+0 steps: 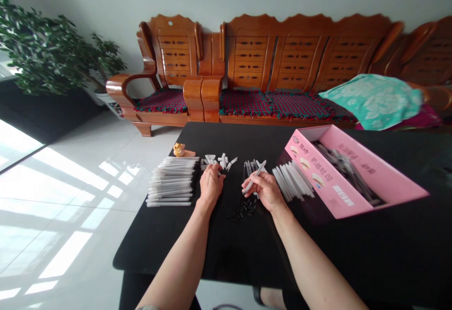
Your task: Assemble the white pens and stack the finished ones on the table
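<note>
My right hand (267, 189) pinches a slim white pen (254, 177), held tilted above the table. My left hand (211, 183) is closed low over the table, with a small white pen cap (219, 173) at its fingertips. Just beyond it lie several loose white caps (223, 158). Thin dark-tipped refills (250, 165) lie behind my right hand, and small black plugs (246, 208) are scattered between my wrists. To the right of that hand is a row of white pen barrels (292, 181). A neat stack of white pens (172, 181) sits left of my left hand.
A pink open box (314, 173) with grey-black pieces (348, 171) inside stands on the right of the black table (229, 263). A small yellowish figurine (179, 149) sits behind the pen stack. Past the table is a wooden bench (212, 96) with a turquoise cloth (376, 100).
</note>
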Demonstrator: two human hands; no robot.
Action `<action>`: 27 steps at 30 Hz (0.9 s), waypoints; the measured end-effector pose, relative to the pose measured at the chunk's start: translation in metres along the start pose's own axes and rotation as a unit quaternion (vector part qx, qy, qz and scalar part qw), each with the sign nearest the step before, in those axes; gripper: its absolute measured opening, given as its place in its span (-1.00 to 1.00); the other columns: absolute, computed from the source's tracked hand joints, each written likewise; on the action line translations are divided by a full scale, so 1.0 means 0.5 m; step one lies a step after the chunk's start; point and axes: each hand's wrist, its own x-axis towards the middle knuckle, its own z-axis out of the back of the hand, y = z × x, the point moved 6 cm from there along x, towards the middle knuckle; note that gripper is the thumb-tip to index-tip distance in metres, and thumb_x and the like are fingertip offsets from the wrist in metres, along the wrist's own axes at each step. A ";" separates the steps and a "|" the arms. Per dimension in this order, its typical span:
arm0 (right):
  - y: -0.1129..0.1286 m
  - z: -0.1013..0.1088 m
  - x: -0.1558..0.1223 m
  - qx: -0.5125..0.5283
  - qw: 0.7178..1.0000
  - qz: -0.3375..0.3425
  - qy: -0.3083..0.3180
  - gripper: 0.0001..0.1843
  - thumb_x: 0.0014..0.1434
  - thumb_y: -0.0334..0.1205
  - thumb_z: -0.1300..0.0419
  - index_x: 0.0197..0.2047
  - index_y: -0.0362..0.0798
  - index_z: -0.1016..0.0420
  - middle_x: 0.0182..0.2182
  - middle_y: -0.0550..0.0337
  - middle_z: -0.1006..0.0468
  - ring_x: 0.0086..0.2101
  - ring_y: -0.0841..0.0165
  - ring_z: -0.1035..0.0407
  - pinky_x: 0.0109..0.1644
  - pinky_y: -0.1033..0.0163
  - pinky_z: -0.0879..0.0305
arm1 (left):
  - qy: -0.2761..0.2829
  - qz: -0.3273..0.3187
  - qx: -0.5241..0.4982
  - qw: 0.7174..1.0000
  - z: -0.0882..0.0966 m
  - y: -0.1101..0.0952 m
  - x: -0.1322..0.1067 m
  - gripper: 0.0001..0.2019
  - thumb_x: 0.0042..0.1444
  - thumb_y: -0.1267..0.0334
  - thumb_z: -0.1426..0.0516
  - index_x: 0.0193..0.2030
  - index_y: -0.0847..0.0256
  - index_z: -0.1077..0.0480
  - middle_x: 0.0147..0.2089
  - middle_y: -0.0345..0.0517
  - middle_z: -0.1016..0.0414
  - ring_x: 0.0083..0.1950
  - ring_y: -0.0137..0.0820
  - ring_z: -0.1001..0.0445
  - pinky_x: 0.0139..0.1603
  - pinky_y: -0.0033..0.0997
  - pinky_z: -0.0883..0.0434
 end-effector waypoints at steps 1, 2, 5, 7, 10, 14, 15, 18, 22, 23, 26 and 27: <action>0.002 -0.002 0.000 -0.004 1.000 -0.001 0.002 -0.80 0.12 -0.13 -0.27 -0.35 -0.11 -0.45 -0.48 0.09 -0.64 -0.56 0.29 -0.52 -0.53 0.24 -0.49 | -0.001 0.008 -0.010 1.000 0.001 0.001 0.000 -0.77 -0.01 0.37 -0.27 -0.15 0.18 -0.48 -0.16 -0.06 -0.49 -0.24 -0.31 -0.46 -0.19 -0.35 -0.35; 0.004 -0.005 -0.001 -0.006 1.000 0.000 0.004 -0.79 0.13 -0.12 -0.26 -0.33 -0.11 -0.45 -0.50 0.11 -0.62 -0.57 0.30 -0.51 -0.53 0.25 -0.47 | -0.004 0.016 -0.031 0.999 0.003 0.001 0.001 -0.75 -0.03 0.37 -0.28 -0.15 0.17 -0.50 -0.16 -0.06 -0.49 -0.28 -0.33 -0.46 -0.20 -0.35 -0.35; 0.012 -0.010 -0.001 -0.020 1.000 0.014 0.012 -0.77 0.20 -0.09 -0.20 -0.26 -0.11 -0.47 -0.64 0.27 -0.48 -0.68 0.40 -0.38 -0.62 0.34 -0.32 | -0.016 0.034 -0.174 0.984 0.000 0.001 0.005 -0.73 -0.09 0.41 -0.29 -0.18 0.16 -0.54 -0.19 -0.11 -0.50 -0.35 -0.42 -0.45 -0.21 -0.38 -0.37; 0.016 -0.012 -0.002 -0.043 0.999 0.022 0.015 -0.72 0.24 -0.05 -0.15 -0.22 -0.12 -0.49 -0.72 0.38 -0.33 -0.75 0.49 -0.21 -0.69 0.40 -0.11 | -0.007 0.055 -0.322 0.945 -0.014 0.002 0.007 -0.72 -0.12 0.38 -0.31 -0.19 0.18 -0.55 -0.28 -0.15 -0.52 -0.36 -0.43 -0.46 -0.24 -0.42 -0.39; 0.021 -0.013 -0.004 -0.105 0.994 0.034 0.011 -0.64 0.26 0.00 -0.13 -0.17 -0.15 -0.53 -0.76 0.46 -0.15 -0.77 0.56 0.05 -0.70 0.40 0.15 | 0.040 0.096 -0.535 0.838 -0.042 -0.004 0.004 -0.67 -0.15 0.29 -0.36 -0.17 0.26 -0.56 -0.36 -0.15 -0.54 -0.36 -0.44 -0.49 -0.25 -0.44 -0.41; 0.035 -0.021 -0.011 -0.223 0.973 0.064 0.003 -0.57 0.30 0.03 -0.05 -0.09 -0.14 -0.54 -0.74 0.45 -0.09 -0.71 0.52 0.06 -0.63 0.37 0.11 | 0.073 0.128 -0.676 0.722 -0.054 -0.018 -0.002 -0.59 -0.14 0.29 -0.38 -0.09 0.32 -0.54 -0.28 -0.05 -0.58 -0.26 -0.40 -0.56 -0.13 -0.41 -0.47; 0.038 -0.024 -0.014 -0.260 0.963 0.074 0.004 -0.57 0.31 0.03 -0.03 -0.08 -0.12 -0.54 -0.72 0.43 -0.11 -0.69 0.51 0.01 -0.60 0.36 0.07 | 0.076 0.140 -0.692 0.705 -0.054 -0.018 -0.003 -0.58 -0.14 0.30 -0.38 -0.08 0.33 -0.53 -0.27 -0.03 -0.59 -0.24 -0.39 -0.57 -0.12 -0.41 -0.48; 0.046 -0.038 -0.020 -0.384 0.916 0.113 0.020 -0.62 0.30 -0.01 -0.05 -0.10 -0.09 -0.56 -0.63 0.33 -0.29 -0.60 0.45 -0.16 -0.51 0.33 -0.08 | 0.085 0.171 -0.715 0.673 -0.054 -0.016 -0.004 -0.59 -0.09 0.33 -0.36 -0.05 0.33 -0.50 -0.21 0.02 -0.60 -0.20 -0.35 -0.60 -0.14 -0.43 -0.51; 0.041 -0.046 -0.023 -0.489 0.860 0.146 0.027 -0.64 0.30 -0.06 -0.06 -0.08 -0.09 -0.58 -0.51 0.20 -0.50 -0.50 0.37 -0.34 -0.39 0.30 -0.22 | 0.087 0.180 -0.724 0.660 -0.053 -0.011 -0.002 -0.62 -0.04 0.35 -0.33 -0.03 0.32 -0.46 -0.19 0.04 -0.61 -0.21 -0.34 -0.61 -0.21 -0.49 -0.53; 0.038 -0.046 -0.023 -0.498 0.854 0.148 0.027 -0.63 0.31 -0.07 -0.05 -0.06 -0.09 -0.58 -0.50 0.18 -0.52 -0.49 0.35 -0.37 -0.37 0.29 -0.24 | 0.089 0.181 -0.724 0.659 -0.053 -0.011 -0.003 -0.63 -0.04 0.36 -0.32 -0.04 0.32 -0.46 -0.19 0.04 -0.61 -0.22 -0.35 -0.61 -0.23 -0.51 -0.53; 0.035 -0.045 -0.022 -0.507 0.847 0.158 0.022 -0.63 0.32 -0.08 -0.03 -0.05 -0.07 -0.58 -0.46 0.16 -0.58 -0.46 0.33 -0.43 -0.34 0.29 -0.28 | 0.101 0.186 -0.724 0.656 -0.055 -0.015 -0.006 -0.64 -0.03 0.38 -0.32 -0.05 0.32 -0.46 -0.20 0.04 -0.62 -0.22 -0.35 -0.62 -0.22 -0.50 -0.53; 0.036 -0.045 -0.022 -0.507 0.846 0.162 0.018 -0.63 0.32 -0.08 -0.03 -0.05 -0.07 -0.58 -0.44 0.15 -0.59 -0.46 0.33 -0.44 -0.34 0.29 -0.28 | 0.104 0.186 -0.724 0.656 -0.055 -0.016 -0.007 -0.65 -0.03 0.38 -0.32 -0.06 0.32 -0.46 -0.20 0.05 -0.62 -0.22 -0.34 -0.62 -0.20 -0.48 -0.53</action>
